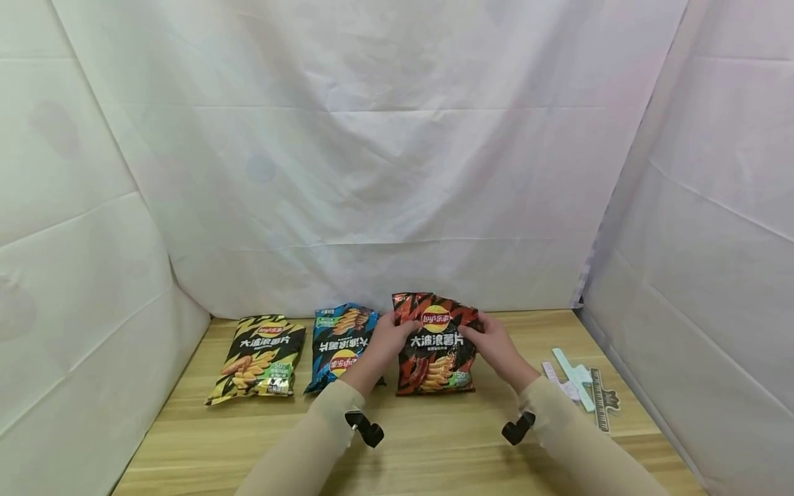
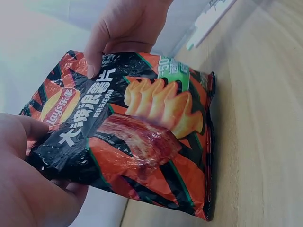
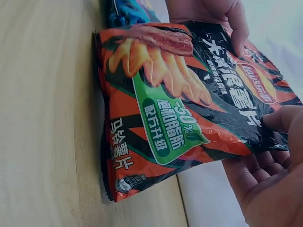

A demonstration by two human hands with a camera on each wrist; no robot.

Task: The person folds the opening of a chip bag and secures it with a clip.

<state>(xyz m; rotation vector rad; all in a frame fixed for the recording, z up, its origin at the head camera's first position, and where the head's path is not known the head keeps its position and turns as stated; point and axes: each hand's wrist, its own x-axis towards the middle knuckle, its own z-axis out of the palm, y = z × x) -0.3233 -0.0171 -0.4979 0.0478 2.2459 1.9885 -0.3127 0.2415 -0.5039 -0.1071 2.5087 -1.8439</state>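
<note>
A red and black bag of chips (image 1: 437, 351) stands tilted up between both hands, its printed front facing the head camera and its lower edge close to the table. My left hand (image 1: 389, 339) grips its left side, thumb on the front and fingers behind. On the other side my right hand (image 1: 496, 348) holds it the same way, with the thumb (image 3: 279, 118) pressing the front near the lettering. Left of it lies a blue bag of chips (image 1: 331, 348), partly covered by my left hand and forearm. Farther left lies a yellow and black bag of chips (image 1: 257, 358).
On the right of the wooden table (image 1: 434, 455) lie a pale green clip (image 1: 573, 379), a pink clip (image 1: 551, 372) and a clear clip with a metal spring (image 1: 602, 399). White cloth (image 1: 397, 172) hangs behind the table and along both sides.
</note>
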